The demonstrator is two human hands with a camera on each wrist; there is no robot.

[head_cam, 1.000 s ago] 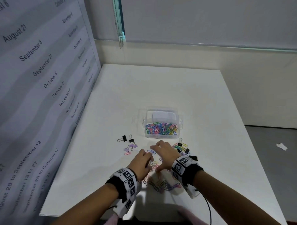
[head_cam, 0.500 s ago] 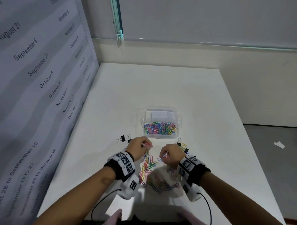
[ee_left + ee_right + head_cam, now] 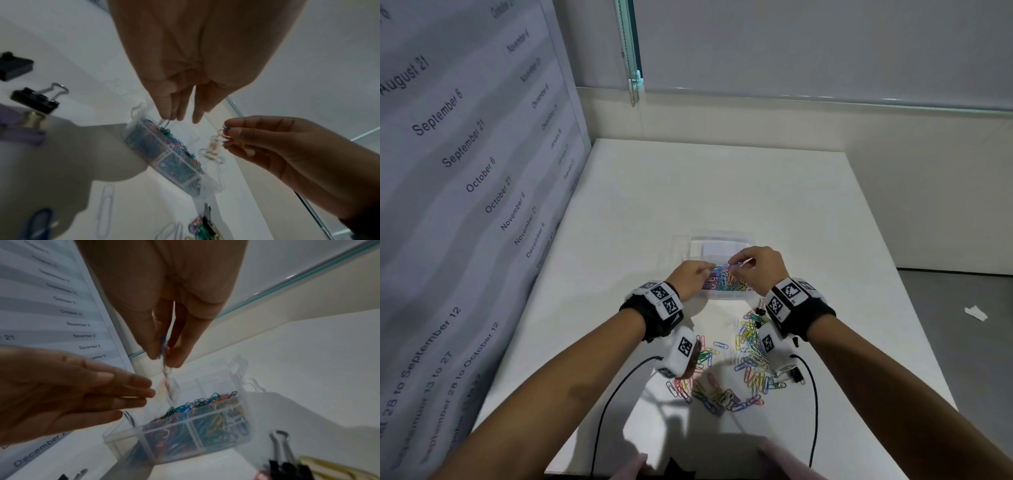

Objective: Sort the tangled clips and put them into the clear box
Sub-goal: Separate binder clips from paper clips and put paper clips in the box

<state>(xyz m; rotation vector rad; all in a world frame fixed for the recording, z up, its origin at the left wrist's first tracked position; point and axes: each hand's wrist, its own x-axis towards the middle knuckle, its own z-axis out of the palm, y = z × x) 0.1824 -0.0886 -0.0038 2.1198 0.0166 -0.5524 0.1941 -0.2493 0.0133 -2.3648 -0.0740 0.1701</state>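
Note:
The clear box [image 3: 722, 237] stands mid-table, its near compartments full of coloured paper clips [image 3: 724, 282]. Both hands hover over it. My right hand [image 3: 736, 265] pinches a short chain of linked paper clips [image 3: 214, 144] between thumb and fingertips, and the chain dangles over the box [image 3: 195, 434]. My left hand [image 3: 705, 274] has its fingers straight, pointing down at the box [image 3: 164, 159]. A single clip [image 3: 164, 122] hangs right at its fingertips, and no finger curls round it. A loose pile of tangled clips [image 3: 726, 377] lies on the table below my wrists.
Black binder clips [image 3: 35, 100] lie left of the box, and another binder clip [image 3: 285, 464] lies to its right. A calendar panel [image 3: 465, 171] walls the table's left side. A white scrap [image 3: 976, 312] lies on the floor to the right.
Both hands rose from the pile and moved forward over the box. The right hand carried linked clips along. The left hand's fingers, pinched half a second ago, are now straight.

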